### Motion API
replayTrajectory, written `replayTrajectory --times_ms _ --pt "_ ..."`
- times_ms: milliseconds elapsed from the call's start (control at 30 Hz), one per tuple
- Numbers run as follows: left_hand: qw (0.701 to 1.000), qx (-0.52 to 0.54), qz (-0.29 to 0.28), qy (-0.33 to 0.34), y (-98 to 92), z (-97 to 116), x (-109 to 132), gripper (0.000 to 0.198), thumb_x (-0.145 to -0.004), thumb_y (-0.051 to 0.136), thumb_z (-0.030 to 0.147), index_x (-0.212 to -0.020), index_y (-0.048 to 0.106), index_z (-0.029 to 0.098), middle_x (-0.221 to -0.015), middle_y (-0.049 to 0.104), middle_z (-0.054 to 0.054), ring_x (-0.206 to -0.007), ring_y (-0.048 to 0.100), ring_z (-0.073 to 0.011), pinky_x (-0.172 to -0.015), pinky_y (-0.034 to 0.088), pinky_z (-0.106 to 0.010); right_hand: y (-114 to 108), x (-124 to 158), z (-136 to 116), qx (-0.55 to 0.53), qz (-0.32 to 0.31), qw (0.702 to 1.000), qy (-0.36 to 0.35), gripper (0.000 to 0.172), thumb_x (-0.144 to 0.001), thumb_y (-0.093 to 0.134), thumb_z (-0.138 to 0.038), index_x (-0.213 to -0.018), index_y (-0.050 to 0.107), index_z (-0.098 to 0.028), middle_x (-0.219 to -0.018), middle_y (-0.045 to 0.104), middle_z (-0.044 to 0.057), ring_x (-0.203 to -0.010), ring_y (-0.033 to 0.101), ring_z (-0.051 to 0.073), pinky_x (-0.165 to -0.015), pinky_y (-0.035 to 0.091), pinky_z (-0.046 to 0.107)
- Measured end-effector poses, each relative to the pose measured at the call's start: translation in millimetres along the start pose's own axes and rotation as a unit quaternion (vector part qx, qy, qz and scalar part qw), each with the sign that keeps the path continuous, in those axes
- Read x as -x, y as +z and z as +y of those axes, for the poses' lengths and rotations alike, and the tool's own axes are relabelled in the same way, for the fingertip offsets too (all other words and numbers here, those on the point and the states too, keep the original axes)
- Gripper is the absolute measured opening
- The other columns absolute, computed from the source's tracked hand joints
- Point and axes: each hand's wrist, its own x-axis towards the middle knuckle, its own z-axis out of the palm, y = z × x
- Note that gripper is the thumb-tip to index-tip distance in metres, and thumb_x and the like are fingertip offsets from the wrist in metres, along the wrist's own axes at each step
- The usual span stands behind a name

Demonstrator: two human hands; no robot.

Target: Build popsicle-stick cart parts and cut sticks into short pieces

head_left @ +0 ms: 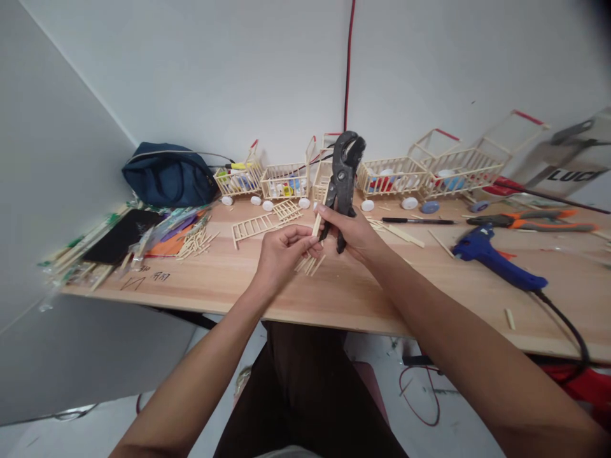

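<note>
Above the wooden table, my left hand (281, 253) pinches the lower end of a thin wooden stick (317, 222). My right hand (356, 232) grips black cutters (342, 178) whose jaws point up, and its thumb rests against the same stick. The stick stands nearly upright beside the cutters' handles, outside the jaws. Just below my hands lie several short cut sticks (312, 264). A ladder-like stick frame (252, 229) lies flat to the left of them. My right fingers are partly hidden behind the cutters.
Small stick-built carts, such as one with a red handle (394, 178), line the wall. At right lie a blue glue gun (501, 257), orange-grey pliers (529, 221) and a black pen (417, 221). A dark phone-like slab (123, 236) and a blue bag (169, 175) are at left.
</note>
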Motion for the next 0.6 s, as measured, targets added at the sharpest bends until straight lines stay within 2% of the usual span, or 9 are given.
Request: replayTrajectory --times_ms 167,433,600 --pt "1.000 -0.013 0.011 0.003 0.7 -1.1 2.0 0.014 -0.077 0.070 0.027 -0.078 0.068 0.013 -0.069 0.072 -0.004 -0.059 0.065 -0.0128 -0.060 0.047 -0.024 -1.7 0.8 -0.2 0.003 -0.019 1.000 -0.013 0.038 -0.068 0.076 -0.051 -0.067 0.055 -0.019 -0.061 0.053 -0.003 -0.057 0.052 0.011 -0.057 0.046 0.026" --pt "1.000 -0.010 0.004 0.014 0.8 -4.6 5.1 0.014 -0.078 0.070 0.027 -0.079 0.068 0.013 -0.070 0.071 -0.004 -0.061 0.065 -0.0130 -0.062 0.050 -0.024 -3.2 0.7 1.0 0.010 -0.019 1.000 0.005 0.039 -0.066 0.078 -0.051 -0.066 0.056 -0.018 -0.060 0.054 -0.002 -0.057 0.053 0.011 -0.056 0.046 0.026" --pt "1.000 0.008 -0.025 -0.008 -2.0 -6.4 5.5 0.017 -0.076 0.073 0.028 -0.080 0.068 0.013 -0.072 0.072 -0.005 -0.063 0.066 -0.0141 -0.063 0.051 -0.025 -5.6 -0.2 0.4 0.049 -0.023 0.999 0.004 0.042 -0.066 0.076 -0.055 -0.064 0.056 -0.019 -0.060 0.055 -0.001 -0.058 0.053 0.012 -0.058 0.047 0.027"
